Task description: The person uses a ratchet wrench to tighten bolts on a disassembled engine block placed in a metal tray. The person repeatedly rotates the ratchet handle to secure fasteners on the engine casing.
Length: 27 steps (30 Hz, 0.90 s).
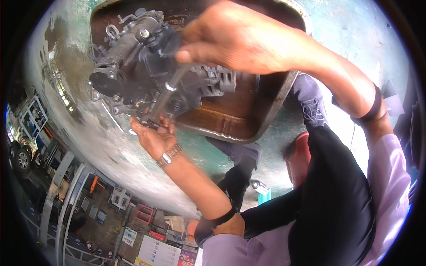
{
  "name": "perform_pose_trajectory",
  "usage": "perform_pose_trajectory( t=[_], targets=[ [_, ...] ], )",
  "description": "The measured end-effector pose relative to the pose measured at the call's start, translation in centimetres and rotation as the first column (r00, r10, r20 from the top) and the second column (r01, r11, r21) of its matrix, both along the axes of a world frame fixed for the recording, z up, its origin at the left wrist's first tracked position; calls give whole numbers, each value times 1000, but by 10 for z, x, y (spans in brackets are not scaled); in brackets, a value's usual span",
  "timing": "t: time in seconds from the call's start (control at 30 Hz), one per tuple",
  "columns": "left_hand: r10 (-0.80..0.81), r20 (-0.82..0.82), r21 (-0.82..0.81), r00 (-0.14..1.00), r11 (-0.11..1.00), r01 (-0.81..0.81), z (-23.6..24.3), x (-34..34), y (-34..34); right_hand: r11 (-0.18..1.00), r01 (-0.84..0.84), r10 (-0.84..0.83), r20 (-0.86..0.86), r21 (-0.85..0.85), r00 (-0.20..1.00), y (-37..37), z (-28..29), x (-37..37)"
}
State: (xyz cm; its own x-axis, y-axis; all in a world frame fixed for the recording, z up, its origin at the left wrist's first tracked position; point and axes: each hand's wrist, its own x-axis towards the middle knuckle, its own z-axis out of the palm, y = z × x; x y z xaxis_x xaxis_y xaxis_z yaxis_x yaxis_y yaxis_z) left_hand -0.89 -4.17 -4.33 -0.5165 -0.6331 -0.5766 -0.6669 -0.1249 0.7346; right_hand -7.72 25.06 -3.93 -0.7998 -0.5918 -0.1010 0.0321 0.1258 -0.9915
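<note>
Two hands (pixel 155 141) (pixel 235 41) partly hide the metal tool (pixel 170 87).

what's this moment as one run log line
right hand: gripping metal tool | left hand: at tool's lower end | machine assembly: partly over tray

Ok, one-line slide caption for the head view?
Right hand and left hand at opposite ends of a metal tool over a dark machine assembly.
</note>
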Motion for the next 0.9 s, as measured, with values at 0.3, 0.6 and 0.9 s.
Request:
perform_pose_trajectory(
  t=[0.3,0.6,0.9],
  targets=[
    [-280,25,-135,960,950,281,-2,8,-14,893,-399,393,70,210,917,-56,-65,118],
    [-496,20,-173,868,853,492,0,12,-31,885,-456,432,197,96,880,-123,-90,148],
    [-337,4,-14,942,941,337,11,5,-28,956,-281,249,275,82,929,-62,-33,118]
  ],
)
